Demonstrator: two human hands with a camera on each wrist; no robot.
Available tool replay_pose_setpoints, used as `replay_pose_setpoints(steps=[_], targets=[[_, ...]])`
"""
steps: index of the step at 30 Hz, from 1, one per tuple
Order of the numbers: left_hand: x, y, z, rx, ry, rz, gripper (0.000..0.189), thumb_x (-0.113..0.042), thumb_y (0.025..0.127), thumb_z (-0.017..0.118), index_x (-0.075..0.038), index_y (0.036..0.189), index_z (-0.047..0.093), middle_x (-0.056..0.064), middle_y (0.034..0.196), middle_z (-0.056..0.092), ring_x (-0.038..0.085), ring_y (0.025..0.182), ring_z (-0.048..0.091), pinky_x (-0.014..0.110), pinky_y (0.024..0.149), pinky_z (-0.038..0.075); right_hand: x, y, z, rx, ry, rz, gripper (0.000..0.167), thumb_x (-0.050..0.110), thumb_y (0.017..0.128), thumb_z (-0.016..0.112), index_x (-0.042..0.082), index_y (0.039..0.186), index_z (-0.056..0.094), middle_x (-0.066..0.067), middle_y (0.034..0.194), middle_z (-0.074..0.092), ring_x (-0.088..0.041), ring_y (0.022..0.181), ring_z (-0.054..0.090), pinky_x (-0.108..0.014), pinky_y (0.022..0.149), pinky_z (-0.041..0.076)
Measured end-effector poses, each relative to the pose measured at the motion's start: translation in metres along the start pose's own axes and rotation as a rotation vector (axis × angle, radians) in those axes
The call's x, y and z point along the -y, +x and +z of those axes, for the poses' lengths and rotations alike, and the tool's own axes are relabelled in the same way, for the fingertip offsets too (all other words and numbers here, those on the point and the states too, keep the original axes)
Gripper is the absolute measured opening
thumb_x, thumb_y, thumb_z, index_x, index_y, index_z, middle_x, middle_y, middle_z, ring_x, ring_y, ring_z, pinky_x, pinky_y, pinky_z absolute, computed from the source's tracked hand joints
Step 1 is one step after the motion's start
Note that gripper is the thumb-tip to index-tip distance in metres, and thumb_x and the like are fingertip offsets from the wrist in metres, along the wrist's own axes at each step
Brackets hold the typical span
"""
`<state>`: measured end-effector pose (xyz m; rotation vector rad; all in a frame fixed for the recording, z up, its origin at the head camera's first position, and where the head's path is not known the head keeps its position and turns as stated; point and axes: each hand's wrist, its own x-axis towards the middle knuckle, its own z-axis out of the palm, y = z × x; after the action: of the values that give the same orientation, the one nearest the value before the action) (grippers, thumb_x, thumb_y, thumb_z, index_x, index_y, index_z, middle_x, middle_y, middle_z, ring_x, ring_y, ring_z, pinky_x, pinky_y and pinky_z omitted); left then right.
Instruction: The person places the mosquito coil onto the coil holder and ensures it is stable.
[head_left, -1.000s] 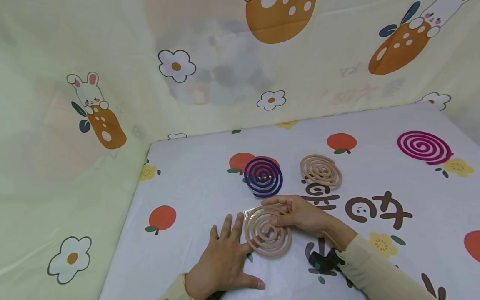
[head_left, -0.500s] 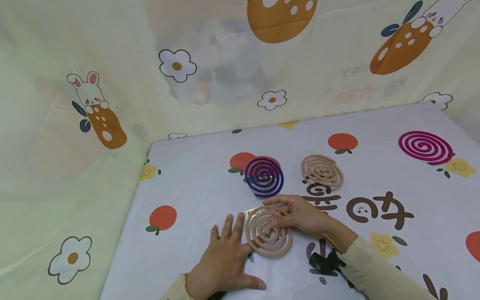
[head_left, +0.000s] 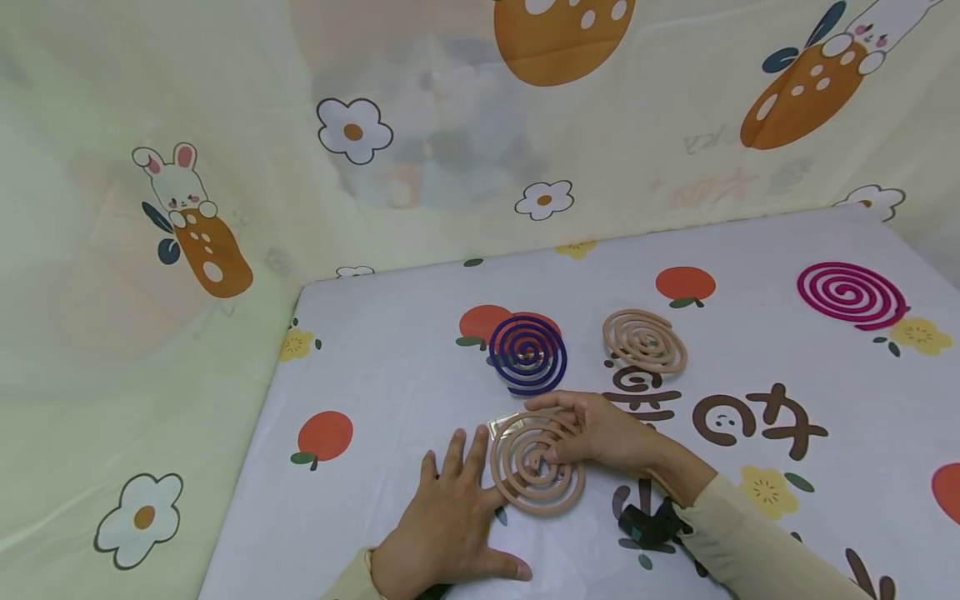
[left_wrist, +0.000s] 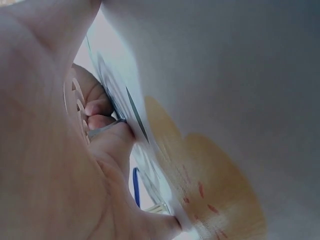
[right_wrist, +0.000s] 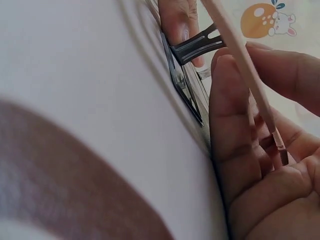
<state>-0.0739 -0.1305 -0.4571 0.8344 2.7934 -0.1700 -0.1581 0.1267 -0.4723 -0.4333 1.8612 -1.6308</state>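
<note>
A tan mosquito coil (head_left: 537, 462) lies nearly level above the table, between my two hands. My right hand (head_left: 600, 425) pinches it, thumb on top and fingers underneath. Below the coil is a shiny metal stand (right_wrist: 185, 82), with a flat base and an upright prong (right_wrist: 200, 47) rising toward the coil. My left hand (head_left: 450, 525) lies with its fingers spread. Its index finger goes under the coil and, in the right wrist view, that fingertip (right_wrist: 175, 22) is at the stand. The coil hides most of the stand from the head view.
A dark blue coil (head_left: 528, 354) sits just beyond my hands, and another tan coil (head_left: 643, 342) to its right. Farther off at the right lies a magenta coil (head_left: 851, 296). The printed white tablecloth (head_left: 390, 358) meets a patterned cloth wall (head_left: 435, 225) at the back.
My right thumb has slid slightly toward the coil's centre. The coil, the left hand and the other coils stay in place.
</note>
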Motion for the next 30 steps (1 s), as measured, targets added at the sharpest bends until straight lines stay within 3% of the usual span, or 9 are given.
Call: replay_pose_setpoints(steps=[11, 25, 30], targets=[[0.0005, 0.0006, -0.0012, 0.024, 0.002, -0.003, 0.112, -0.101, 0.069, 0.049, -0.051, 0.164, 0.016, 0.023, 0.171, 0.019, 0.050, 0.152, 0.027, 0.072, 0.107, 0.039, -0.0011, 0.0036, 0.0008, -0.001, 0.012, -0.026, 0.068, 0.005, 0.088, 0.081, -0.004, 0.147, 0.051, -0.011, 0.082, 0.071, -0.015, 0.077, 0.070, -0.024, 0.071, 0.055], [-0.0004, 0.0013, -0.0009, 0.035, -0.004, -0.012, 0.113, -0.101, 0.068, 0.050, -0.051, 0.163, 0.016, 0.022, 0.171, 0.019, 0.050, 0.153, 0.027, 0.073, 0.106, 0.039, -0.0023, 0.0043, 0.0011, 0.007, -0.006, -0.063, 0.065, 0.004, 0.089, 0.080, -0.007, 0.147, 0.052, -0.017, 0.101, 0.077, -0.014, 0.093, 0.072, -0.022, 0.082, 0.056], [-0.0006, 0.0009, -0.0009, 0.031, 0.001, -0.007, 0.113, -0.101, 0.069, 0.050, -0.050, 0.163, 0.017, 0.022, 0.171, 0.020, 0.050, 0.152, 0.028, 0.073, 0.106, 0.040, 0.0008, 0.0026, 0.0017, 0.004, -0.038, -0.076, 0.064, 0.005, 0.089, 0.080, -0.007, 0.146, 0.053, -0.014, 0.097, 0.077, -0.012, 0.090, 0.070, -0.021, 0.079, 0.055]])
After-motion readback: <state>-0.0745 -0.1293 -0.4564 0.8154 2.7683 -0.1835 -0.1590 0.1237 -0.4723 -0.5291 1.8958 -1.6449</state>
